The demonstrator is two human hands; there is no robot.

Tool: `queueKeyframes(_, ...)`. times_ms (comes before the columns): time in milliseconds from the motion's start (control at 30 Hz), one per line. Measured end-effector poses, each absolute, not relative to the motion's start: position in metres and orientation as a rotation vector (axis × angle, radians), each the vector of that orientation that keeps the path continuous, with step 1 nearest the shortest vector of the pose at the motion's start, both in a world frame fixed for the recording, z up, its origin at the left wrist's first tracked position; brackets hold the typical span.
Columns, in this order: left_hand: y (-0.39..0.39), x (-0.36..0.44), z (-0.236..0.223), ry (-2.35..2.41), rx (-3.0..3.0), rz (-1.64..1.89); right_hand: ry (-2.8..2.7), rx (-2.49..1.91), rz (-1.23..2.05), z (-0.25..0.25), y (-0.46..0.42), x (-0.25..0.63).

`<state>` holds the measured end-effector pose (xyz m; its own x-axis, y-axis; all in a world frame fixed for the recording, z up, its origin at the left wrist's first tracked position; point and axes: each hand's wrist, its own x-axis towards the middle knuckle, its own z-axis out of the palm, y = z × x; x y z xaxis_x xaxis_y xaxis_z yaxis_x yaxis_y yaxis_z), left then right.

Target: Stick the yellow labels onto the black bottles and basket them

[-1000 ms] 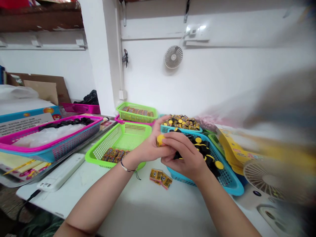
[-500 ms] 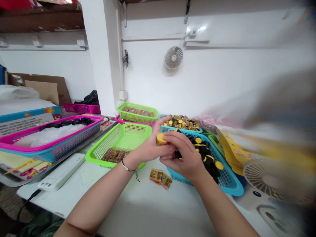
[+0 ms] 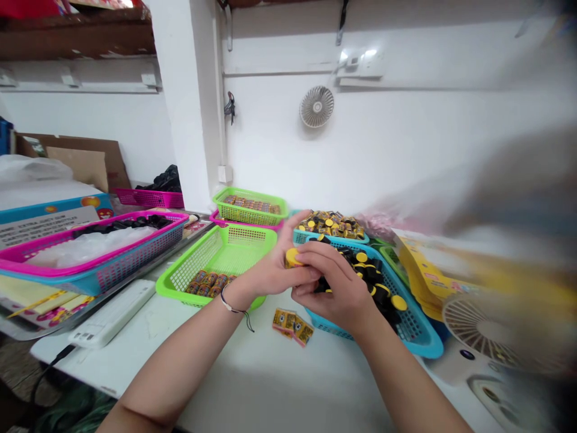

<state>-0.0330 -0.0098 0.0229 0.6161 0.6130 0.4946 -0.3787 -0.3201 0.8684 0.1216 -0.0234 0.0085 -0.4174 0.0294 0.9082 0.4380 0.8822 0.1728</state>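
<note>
Both hands [image 3: 311, 273] pinch a yellow-capped piece [image 3: 293, 257], seemingly light, stiff and smooth, best gripped around its sides.

- A small assembly or packing workshop
- Green plastic basket [image 3: 238, 248] of labelled cylinders [image 3: 210, 282], eight o'clock
- Blue basket [image 3: 430, 350] of black-and-yellow pieces [image 3: 382, 291], four o'clock
- Cardboard [image 3: 83, 163], nine o'clock
- White worktable [image 3: 270, 385], six o'clock
</note>
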Motion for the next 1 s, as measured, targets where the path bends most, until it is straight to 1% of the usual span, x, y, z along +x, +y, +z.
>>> queueKeyframes(200, -0.005, -0.035, 0.022, 0.275, 1.695, 1.000, -1.963, -0.371, -0.500, 0.011, -0.021, 0.124)
queueKeyframes(267, -0.005, -0.040, 0.027, 0.403, 1.809, 0.990, -1.971, -0.399, -0.494, 0.012, -0.018, 0.127)
queueKeyframes(433, 0.007, -0.060, 0.040, 0.859, 2.029, 1.169, -2.033, -0.635, -0.332, 0.006, -0.002, 0.133)
queueKeyframes(567, 0.030, -0.063, 0.036, 1.032, 2.196, 0.941, -2.144, -0.802, -0.088, -0.005, 0.013, 0.130)
queueKeyframes(633, 0.045, -0.063, 0.029, 1.100, 2.218, 0.827, -2.198, -0.984, -0.004, -0.006, 0.019, 0.131)
queueKeyframes(800, 0.091, -0.075, 0.006, 1.400, 2.145, 0.506, -2.297, -1.666, 0.039, 0.003, 0.025, 0.152)
queueKeyframes(900, 0.119, -0.086, -0.010, 1.602, 2.058, 0.275, -2.377, -1.903, 0.103, -0.003, 0.022, 0.162)
queueKeyframes(1000, 0.136, -0.095, -0.025, 1.675, 1.978, 0.107, -2.401, -2.072, 0.064, -0.017, 0.015, 0.157)
